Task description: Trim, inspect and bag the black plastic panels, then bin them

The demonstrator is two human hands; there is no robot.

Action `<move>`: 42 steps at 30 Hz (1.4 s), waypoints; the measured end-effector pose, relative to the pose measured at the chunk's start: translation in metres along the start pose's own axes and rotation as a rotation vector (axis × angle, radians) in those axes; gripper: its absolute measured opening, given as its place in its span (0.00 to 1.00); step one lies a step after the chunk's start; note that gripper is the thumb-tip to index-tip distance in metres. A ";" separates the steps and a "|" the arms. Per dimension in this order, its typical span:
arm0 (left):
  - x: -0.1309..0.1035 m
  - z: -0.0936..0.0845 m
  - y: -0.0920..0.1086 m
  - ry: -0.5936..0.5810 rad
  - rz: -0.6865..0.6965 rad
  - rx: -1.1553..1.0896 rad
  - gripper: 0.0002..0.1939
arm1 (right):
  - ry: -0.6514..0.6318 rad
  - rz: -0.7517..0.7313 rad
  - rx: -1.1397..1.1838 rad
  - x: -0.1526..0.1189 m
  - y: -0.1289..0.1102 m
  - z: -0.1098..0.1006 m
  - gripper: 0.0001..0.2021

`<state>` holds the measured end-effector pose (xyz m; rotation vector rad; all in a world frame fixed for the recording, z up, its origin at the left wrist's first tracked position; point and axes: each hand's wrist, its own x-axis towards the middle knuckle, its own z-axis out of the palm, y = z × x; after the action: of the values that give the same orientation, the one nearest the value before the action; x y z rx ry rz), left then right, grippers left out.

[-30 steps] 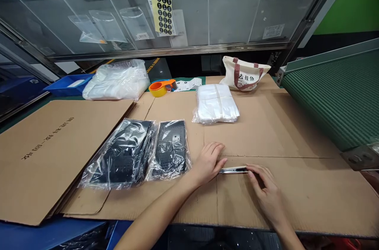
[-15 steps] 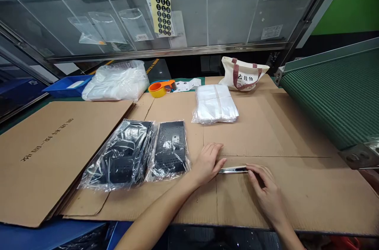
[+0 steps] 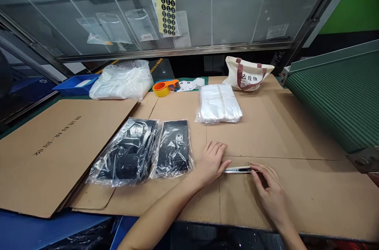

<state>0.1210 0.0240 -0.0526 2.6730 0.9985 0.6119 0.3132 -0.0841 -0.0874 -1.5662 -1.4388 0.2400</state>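
A slim silver metal piece (image 3: 237, 170) lies across the cardboard sheet (image 3: 266, 131), between my two hands. My right hand (image 3: 266, 181) pinches its right end between thumb and fingers. The left end of the piece meets the thumb of my left hand (image 3: 213, 161), whose palm faces down with the fingers close together; how it holds that end is partly hidden. To the left of my left hand are black perforated parts in clear bags, a single one (image 3: 173, 147) and a thicker pile (image 3: 130, 151).
Behind my hands sits a stack of clear bags (image 3: 219, 104). Farther back are a cloth bag (image 3: 248, 74), an orange tape dispenser (image 3: 162, 88) and a blue tray (image 3: 74, 86). Flat cardboard (image 3: 62, 147) is at left, a green conveyor (image 3: 340, 92) at right.
The whole view has shifted slightly, so most things appear farther right. My hands and the metal piece keep nearly the same arrangement.
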 end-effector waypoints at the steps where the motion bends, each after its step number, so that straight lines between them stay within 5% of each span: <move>1: 0.000 -0.002 0.000 0.000 -0.016 0.090 0.22 | -0.002 0.000 -0.005 0.000 0.001 0.000 0.11; 7: -0.010 -0.030 -0.014 -0.030 -0.332 0.571 0.17 | -0.032 -0.001 -0.048 -0.002 0.006 -0.001 0.12; 10: -0.020 -0.043 -0.025 -0.109 -0.479 0.604 0.17 | -0.039 -0.011 -0.052 -0.002 0.008 -0.001 0.13; 15: -0.036 -0.079 -0.032 -0.042 -0.424 0.550 0.26 | -0.058 -0.013 -0.057 -0.003 0.011 -0.002 0.15; 20: -0.060 -0.119 -0.047 0.046 -0.720 0.754 0.23 | -0.043 -0.012 -0.051 -0.004 0.013 -0.001 0.16; 28: -0.087 -0.104 -0.075 -0.085 -0.916 0.869 0.35 | -0.039 0.000 -0.040 -0.002 0.012 0.001 0.17; 42: -0.089 -0.105 -0.079 -0.057 -0.812 0.969 0.34 | -0.034 0.056 0.021 -0.003 0.012 0.004 0.14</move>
<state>-0.0323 0.0297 -0.0137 2.4580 2.6431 -0.1958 0.3177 -0.0828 -0.0989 -1.5935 -1.4153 0.3150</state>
